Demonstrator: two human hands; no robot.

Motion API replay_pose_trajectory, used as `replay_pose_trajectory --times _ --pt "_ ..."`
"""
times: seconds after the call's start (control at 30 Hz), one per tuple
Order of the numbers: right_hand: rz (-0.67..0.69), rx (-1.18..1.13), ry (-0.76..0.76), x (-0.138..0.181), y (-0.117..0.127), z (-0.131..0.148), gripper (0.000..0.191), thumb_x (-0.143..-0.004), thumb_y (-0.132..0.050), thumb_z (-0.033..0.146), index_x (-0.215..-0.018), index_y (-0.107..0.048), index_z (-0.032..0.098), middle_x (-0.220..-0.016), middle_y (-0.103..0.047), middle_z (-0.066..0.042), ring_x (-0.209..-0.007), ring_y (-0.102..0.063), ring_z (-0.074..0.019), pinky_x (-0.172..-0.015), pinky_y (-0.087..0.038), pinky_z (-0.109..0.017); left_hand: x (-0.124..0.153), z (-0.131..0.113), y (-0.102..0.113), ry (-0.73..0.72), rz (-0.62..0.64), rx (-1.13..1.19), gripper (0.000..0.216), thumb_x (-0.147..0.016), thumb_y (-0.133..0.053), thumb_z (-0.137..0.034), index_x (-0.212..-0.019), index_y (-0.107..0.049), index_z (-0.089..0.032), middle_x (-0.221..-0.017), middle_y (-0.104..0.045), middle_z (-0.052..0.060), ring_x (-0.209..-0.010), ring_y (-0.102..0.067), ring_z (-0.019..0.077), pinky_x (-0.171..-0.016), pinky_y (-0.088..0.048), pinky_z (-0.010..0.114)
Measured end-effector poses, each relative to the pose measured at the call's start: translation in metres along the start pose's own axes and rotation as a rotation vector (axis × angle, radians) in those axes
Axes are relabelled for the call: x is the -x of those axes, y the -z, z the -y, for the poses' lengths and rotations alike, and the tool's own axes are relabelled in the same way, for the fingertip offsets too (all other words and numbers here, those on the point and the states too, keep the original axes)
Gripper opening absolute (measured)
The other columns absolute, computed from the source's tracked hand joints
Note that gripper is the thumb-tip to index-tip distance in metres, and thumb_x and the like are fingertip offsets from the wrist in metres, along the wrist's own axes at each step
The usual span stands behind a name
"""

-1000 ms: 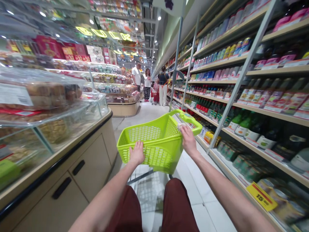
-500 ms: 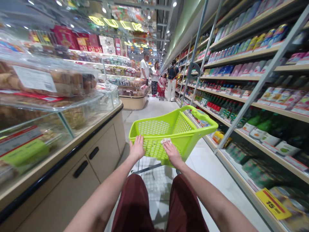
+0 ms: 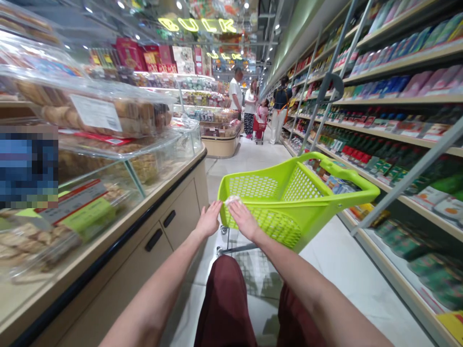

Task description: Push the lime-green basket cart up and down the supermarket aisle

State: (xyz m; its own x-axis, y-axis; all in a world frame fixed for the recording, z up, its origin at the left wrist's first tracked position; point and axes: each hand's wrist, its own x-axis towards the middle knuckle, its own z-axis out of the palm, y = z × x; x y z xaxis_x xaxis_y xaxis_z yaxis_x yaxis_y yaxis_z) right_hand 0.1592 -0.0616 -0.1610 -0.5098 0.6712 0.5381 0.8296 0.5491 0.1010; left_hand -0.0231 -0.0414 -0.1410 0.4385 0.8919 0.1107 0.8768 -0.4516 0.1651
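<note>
A lime-green shopping cart [image 3: 318,226] stands sideways before my knees, its latticed basket pointing left and its handle to the right. My right hand [image 3: 243,220] holds a crumpled white wipe [image 3: 233,199] under its fingertips, pressed on the basket's near rim close to the left end. Beside it, my left hand [image 3: 210,219] touches the outside of the basket's left corner with its fingers stretched out. The two hands are close together but apart. No goods show inside the part of the basket I can see.
On the left is a counter [image 3: 181,188] with packed baked goods [image 3: 108,115] in clear boxes. Shelves [image 3: 390,103] of drinks and bottles line the right side. Several people stand farther down the aisle, near a small red cart [image 3: 259,124]. Pale floor tiles [image 3: 249,154] run between.
My right hand has slid the wipe left along the basket to its left end, nearer my left hand. The left hand has shifted outward at the corner. The whole scene has moved rightward in view.
</note>
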Motion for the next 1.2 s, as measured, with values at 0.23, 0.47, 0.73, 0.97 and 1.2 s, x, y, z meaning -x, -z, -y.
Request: replay_pose_trajectory --times 0.23,0.47,0.73,0.97,1.2 --pt "0.257 0.008 -0.017 0.061 -0.049 0.014 0.032 -0.087 -0.039 0.015 -0.113 -0.056 0.012 -0.124 -0.050 -0.011 -0.122 -0.039 -0.0211 -0.100 -0.036 -0.041 0.001 -0.001 -0.004 -0.007 -0.007 -0.003 0.078 -0.063 -0.036 -0.004 -0.137 -0.017 -0.015 -0.146 -0.015 0.002 -0.134 -0.011 0.0156 -0.109 -0.014 0.045" --pt "-0.087 0.044 -0.051 0.051 0.031 -0.011 0.042 -0.087 -0.031 0.013 -0.126 -0.045 0.015 -0.135 -0.038 -0.007 -0.131 -0.022 -0.0208 -0.105 -0.028 -0.041 -0.004 -0.022 -0.002 0.015 -0.115 -0.075 0.070 -0.068 -0.035 -0.009 -0.137 -0.020 -0.013 -0.146 -0.015 0.005 -0.135 -0.008 0.0178 -0.110 -0.008 0.046" --pt "0.129 0.144 -0.071 0.110 0.008 -0.033 0.036 -0.086 -0.037 0.013 -0.118 -0.053 0.014 -0.127 -0.047 -0.010 -0.125 -0.035 -0.0218 -0.099 -0.037 -0.042 -0.014 -0.075 0.003 -0.055 -0.029 -0.110 0.073 -0.067 -0.039 -0.010 -0.137 -0.019 -0.012 -0.146 -0.015 0.007 -0.134 -0.011 0.0192 -0.109 -0.009 0.049" --pt "-0.018 0.153 -0.105 0.113 0.056 -0.042 0.045 -0.084 -0.032 0.007 -0.126 -0.046 0.016 -0.132 -0.043 -0.008 -0.130 -0.026 -0.0201 -0.102 -0.033 -0.041 -0.015 -0.087 0.012 -0.062 -0.054 -0.170 0.072 -0.067 -0.037 -0.008 -0.137 -0.019 -0.013 -0.146 -0.015 0.007 -0.134 -0.012 0.0199 -0.108 -0.008 0.051" --pt "-0.085 0.222 -0.102 0.108 0.065 -0.068 0.043 -0.084 -0.034 0.009 -0.126 -0.045 0.014 -0.133 -0.041 -0.007 -0.130 -0.026 -0.0228 -0.102 -0.033 -0.044 -0.023 -0.135 0.012 -0.198 -0.086 -0.156 0.070 -0.069 -0.036 -0.011 -0.137 -0.018 -0.012 -0.146 -0.014 0.007 -0.135 -0.011 0.0191 -0.108 -0.008 0.052"
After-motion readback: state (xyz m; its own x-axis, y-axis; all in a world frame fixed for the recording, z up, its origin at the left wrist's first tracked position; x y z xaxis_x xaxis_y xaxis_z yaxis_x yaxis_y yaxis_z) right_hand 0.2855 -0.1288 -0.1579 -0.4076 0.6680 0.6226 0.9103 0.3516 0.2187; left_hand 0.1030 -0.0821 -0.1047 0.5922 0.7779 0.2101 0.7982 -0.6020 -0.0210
